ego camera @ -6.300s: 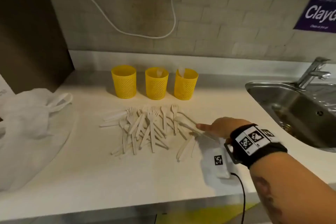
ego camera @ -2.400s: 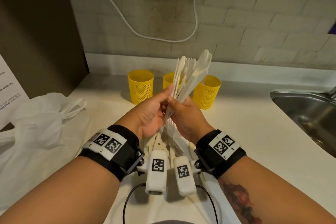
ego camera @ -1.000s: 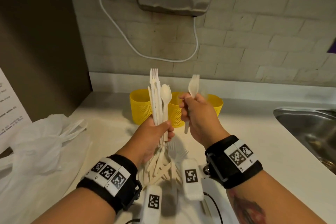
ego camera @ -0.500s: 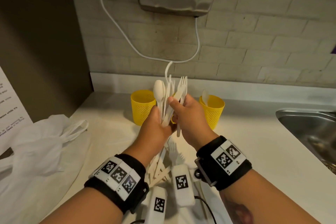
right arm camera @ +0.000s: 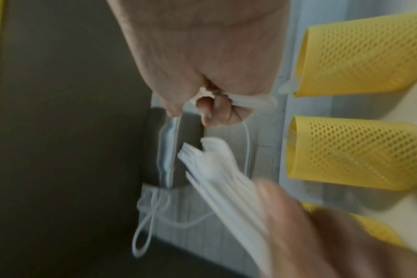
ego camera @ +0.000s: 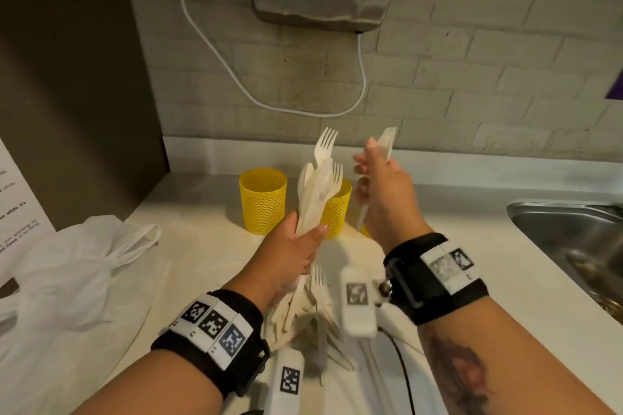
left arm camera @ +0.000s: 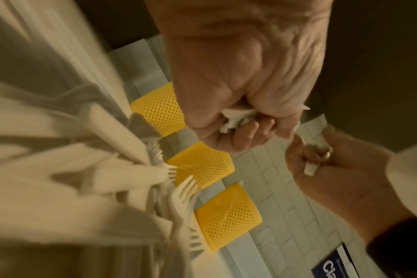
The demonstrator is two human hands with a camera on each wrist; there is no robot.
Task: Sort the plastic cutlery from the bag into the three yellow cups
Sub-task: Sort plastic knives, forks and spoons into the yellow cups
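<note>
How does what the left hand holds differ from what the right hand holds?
The left hand grips a bundle of many pieces, forks showing on top; the right hand grips one piece, too blurred to name. The bundle sits lower, before the cups; the single piece is raised higher. Both are white plastic, held upright.

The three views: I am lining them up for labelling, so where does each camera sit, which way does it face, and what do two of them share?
Head: worn on the head, facing forward and down at the counter; both forearms, left hand gripping the cutlery bundle, right hand.
Left wrist: on the left wrist, facing along the hand; curled fingers.
Right wrist: on the right wrist, facing along the hand; blurred.
Shared: both wrist views show all three yellow cups.
</note>
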